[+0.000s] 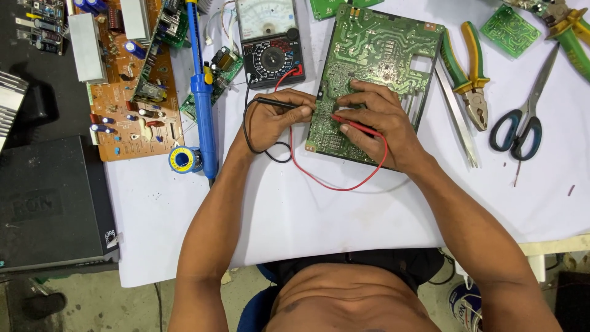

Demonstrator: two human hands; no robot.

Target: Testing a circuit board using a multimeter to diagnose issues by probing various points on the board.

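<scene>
On the white sheet, the left hand [270, 120] pinches a thin black test probe [276, 103] and the right hand [375, 120] a red probe [353, 125], both tips on the large green circuit board [375, 55], below the black analogue meter [269, 40]

White meter dial [266, 17], top centre.

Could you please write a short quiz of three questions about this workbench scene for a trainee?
1. True or false: the left hand holds the black probe.
2. Which tool lies nearest the green circuit board's right edge? A) scissors B) pliers C) blue desoldering pump
3. Fill in: the right hand presses the ___ probe on the board.

Key: 1 true; 2 B; 3 red.
</scene>
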